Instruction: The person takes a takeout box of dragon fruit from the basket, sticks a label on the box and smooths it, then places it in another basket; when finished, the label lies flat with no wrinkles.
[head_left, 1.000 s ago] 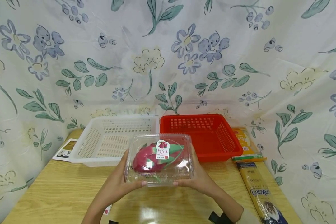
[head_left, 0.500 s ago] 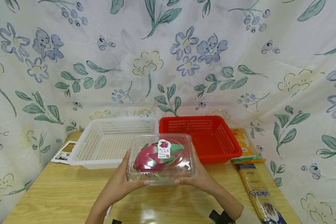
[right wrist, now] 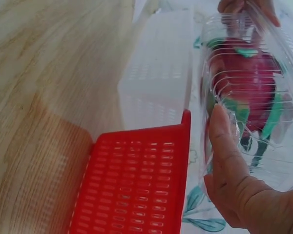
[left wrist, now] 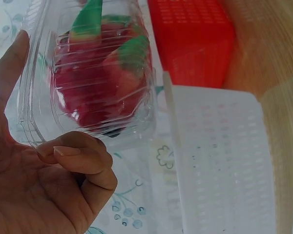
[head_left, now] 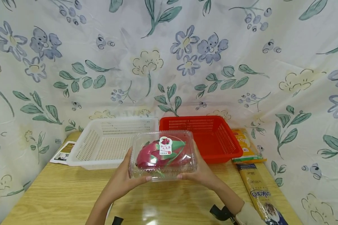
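A clear plastic clamshell box point(head_left: 183, 172) is held up in front of two baskets, a white label point(head_left: 165, 146) on its lid. Inside it lies a pink and green dragon fruit point(head_left: 147, 155). My left hand point(head_left: 123, 178) grips the box's left end, thumb along the near edge; the left wrist view shows the fingers point(left wrist: 85, 158) curled at its corner. At the other end my right hand point(head_left: 201, 173) holds the box, thumb on the near edge. In the right wrist view, the right fingers point(right wrist: 227, 146) reach along the underside.
Behind the box stand a white basket point(head_left: 85, 148) on the left and a red basket point(head_left: 228, 140) on the right, side by side on the wooden table point(head_left: 59, 193). An orange packet point(head_left: 245, 145) and a long gold packet point(head_left: 257, 190) lie at right. A printed sheet point(head_left: 63, 153) lies at left.
The box, held in both hands, has risen a little in the head view and shifted slightly right. Both hands keep their grip on it. The baskets stay in place.
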### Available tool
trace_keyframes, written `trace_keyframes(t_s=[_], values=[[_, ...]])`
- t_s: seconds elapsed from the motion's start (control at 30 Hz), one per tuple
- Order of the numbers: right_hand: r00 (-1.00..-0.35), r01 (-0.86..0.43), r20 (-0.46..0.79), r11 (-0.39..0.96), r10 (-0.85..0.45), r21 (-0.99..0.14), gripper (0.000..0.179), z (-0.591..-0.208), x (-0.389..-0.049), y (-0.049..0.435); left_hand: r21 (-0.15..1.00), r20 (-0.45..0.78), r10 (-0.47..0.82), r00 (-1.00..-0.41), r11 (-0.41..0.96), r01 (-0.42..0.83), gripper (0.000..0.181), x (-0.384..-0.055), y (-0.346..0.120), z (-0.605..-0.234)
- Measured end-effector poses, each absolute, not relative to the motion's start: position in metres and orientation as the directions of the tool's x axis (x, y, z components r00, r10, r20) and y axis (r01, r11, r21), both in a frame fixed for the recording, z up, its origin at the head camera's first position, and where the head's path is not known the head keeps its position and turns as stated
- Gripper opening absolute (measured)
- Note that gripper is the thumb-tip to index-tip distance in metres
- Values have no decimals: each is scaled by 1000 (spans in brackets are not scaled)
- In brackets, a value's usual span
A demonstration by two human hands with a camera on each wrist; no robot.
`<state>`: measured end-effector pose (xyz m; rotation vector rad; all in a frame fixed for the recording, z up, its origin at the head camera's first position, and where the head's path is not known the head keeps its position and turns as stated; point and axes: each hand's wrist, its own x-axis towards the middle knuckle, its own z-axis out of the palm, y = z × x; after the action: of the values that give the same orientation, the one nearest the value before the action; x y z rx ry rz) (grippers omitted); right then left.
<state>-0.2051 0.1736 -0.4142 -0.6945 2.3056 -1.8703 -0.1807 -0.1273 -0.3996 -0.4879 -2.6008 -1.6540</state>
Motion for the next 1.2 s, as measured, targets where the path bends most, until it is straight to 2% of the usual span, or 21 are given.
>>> trace_keyframes(t_s=[0.4,0.67,1.2], values=[[-915,-229,150,177,-374,-957,126,-412,-212,177,881,156,230,-961,408,240,117,-184,-126,-394],[-884,-305,226,137,-410,-943,125,-412,-216,179,882,164,231,-959,402,248,119,-186,-124,-392],[-896,-260,209,80,-393,-962,121,-407,-221,183,774,68,132,-989,618,136,123,-187,-118,-389]])
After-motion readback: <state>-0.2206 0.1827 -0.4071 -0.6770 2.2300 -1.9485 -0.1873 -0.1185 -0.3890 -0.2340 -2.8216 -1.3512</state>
